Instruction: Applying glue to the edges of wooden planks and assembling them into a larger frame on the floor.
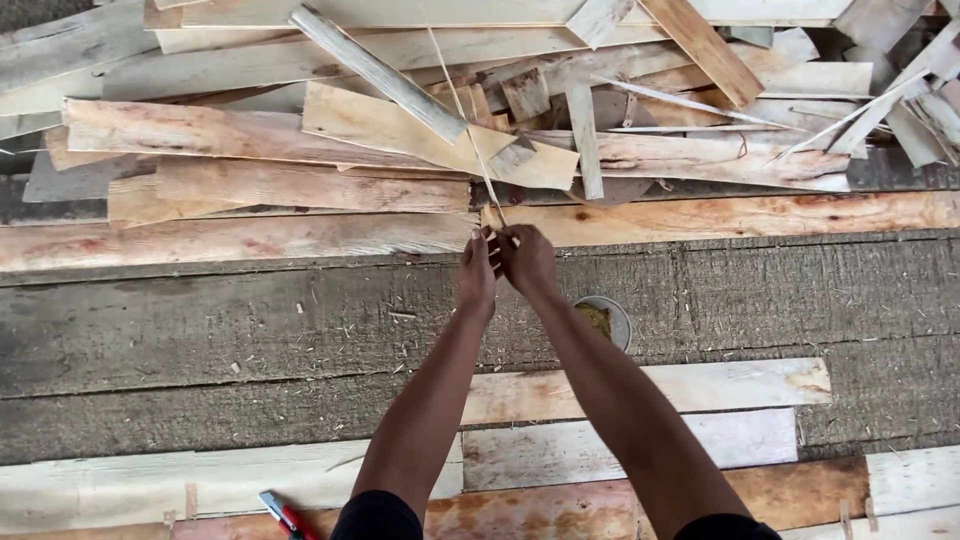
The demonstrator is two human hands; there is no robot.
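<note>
Arms outstretched; left hand (pixel 476 272) and right hand (pixel 527 260) together pinch thin wood strip (pixel 462 110).

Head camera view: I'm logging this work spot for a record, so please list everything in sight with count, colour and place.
wood offcuts: too many to count, pale and reddish, heaped across the top
thin strip: one, pale, slanting up from both hands over the heap
dark planks: several, grey, rough, across the middle
pale boards: several, whitish to reddish, laid flat along the bottom
round tin: one, grey with yellowish contents, on the dark planks, partly behind the right forearm
red and blue tool: one, bottom edge, kind unclear
left hand: fingers closed on the thin strip's lower end
right hand: fingers closed on the same end
</note>
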